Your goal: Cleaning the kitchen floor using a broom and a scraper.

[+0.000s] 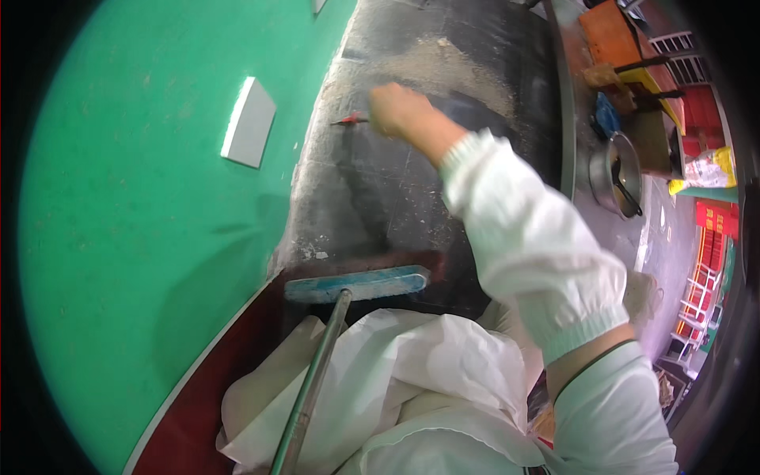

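Note:
My right hand [399, 110], in a white elastic-cuffed sleeve, is closed around a small tool [353, 119] with a red part and a dark narrow tip. Its exact kind is hard to tell, as my fist hides the rest. The tip points left, over a dark, dusty surface [380, 184] beside the green wall. My left hand is out of view. Below, a broom or brush with a worn blue head [359, 284] lies across the dark surface in front of my white apron [427, 356]. Its metal handle [309, 386] runs down past the bottom edge.
A white box [249, 123] is fixed to the green wall [148, 148]. Pale dust and debris [451, 68] lie beyond my hand. On the right, a metal counter [568, 119] bears a metal pot [614, 175] with a black-handled ladle, a blue cloth [607, 116] and an orange box [611, 35].

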Action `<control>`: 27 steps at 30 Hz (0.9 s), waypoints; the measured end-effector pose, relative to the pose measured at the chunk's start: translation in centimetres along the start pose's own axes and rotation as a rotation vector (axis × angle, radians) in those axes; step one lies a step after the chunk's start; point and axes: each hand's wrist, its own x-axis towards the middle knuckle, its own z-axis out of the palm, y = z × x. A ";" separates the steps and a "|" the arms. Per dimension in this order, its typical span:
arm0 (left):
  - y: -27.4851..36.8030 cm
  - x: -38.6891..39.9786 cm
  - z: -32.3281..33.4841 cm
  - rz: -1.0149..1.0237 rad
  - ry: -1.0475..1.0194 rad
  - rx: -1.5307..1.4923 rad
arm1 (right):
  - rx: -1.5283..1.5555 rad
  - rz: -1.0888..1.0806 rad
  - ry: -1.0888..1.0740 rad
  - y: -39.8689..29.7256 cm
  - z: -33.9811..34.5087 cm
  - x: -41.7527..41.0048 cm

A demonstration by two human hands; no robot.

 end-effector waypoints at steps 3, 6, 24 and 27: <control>-0.8 -0.2 -1.0 0.020 -0.034 -0.008 | 0.013 -0.027 -0.057 0.4 -1.0 1.5; -0.3 0.1 -0.6 -0.010 -0.017 0.044 | 0.003 0.014 0.046 -1.2 3.3 -3.7; 0.0 0.1 0.0 -0.037 -0.024 0.132 | 0.033 -0.018 0.160 -1.8 7.0 -2.9; -0.4 0.6 0.5 -0.066 -0.067 0.116 | 0.104 0.058 0.272 -0.4 7.1 0.5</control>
